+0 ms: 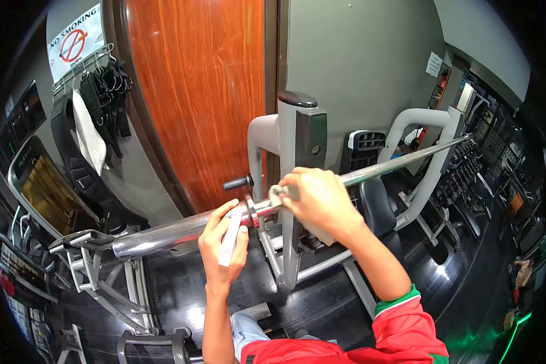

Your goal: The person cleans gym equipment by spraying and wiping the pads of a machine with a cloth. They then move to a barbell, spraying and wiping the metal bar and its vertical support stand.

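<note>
A long chrome barbell runs from lower left to upper right across a grey bench-press rack. My left hand is closed around a white stick-like object at the collar where the sleeve meets the bar. My right hand presses a grey cloth onto the bar just right of the collar. The thin shaft continues toward the far upright.
A wooden door stands behind the rack. Belts and straps hang on wall hooks under a no-smoking sign. A black padded seat sits under the bar. Weight machines line the right side.
</note>
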A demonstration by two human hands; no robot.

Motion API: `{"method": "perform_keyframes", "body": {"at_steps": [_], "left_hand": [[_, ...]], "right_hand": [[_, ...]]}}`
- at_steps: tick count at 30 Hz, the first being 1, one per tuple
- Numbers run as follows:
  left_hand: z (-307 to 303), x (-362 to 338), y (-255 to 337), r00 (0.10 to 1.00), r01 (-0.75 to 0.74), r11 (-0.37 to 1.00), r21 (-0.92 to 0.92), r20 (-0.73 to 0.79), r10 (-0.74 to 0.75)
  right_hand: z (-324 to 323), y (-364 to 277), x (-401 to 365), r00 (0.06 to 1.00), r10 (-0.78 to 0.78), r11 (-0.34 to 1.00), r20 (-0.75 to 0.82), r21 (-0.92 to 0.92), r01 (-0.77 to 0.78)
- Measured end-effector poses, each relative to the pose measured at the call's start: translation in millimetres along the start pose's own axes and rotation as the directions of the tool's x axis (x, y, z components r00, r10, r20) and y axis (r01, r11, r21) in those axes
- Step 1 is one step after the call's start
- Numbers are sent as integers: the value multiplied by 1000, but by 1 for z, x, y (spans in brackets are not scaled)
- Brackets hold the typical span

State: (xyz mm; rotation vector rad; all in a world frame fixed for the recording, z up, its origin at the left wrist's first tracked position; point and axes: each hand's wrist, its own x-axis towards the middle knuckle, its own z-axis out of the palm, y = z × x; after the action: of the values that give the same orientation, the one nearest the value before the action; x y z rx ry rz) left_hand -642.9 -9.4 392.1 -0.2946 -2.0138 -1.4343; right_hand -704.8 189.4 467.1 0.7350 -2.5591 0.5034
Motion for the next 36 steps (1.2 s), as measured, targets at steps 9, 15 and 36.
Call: {"method": "perform_keyframes", "body": {"at_steps": [9,15,36], "left_hand": [[1,-2,12,993,121,992,-40,11,-120],[-1,-2,15,992,121,992,-32,28,-120],[-21,172,94,823,278,960,6,514,-242]], "right_hand": [[19,-5,9,983,-170,980,-71,97,176],[6,9,18,993,-14,999,120,52,8],[-43,44,47,955,-156,780,-254,561,276]]}}
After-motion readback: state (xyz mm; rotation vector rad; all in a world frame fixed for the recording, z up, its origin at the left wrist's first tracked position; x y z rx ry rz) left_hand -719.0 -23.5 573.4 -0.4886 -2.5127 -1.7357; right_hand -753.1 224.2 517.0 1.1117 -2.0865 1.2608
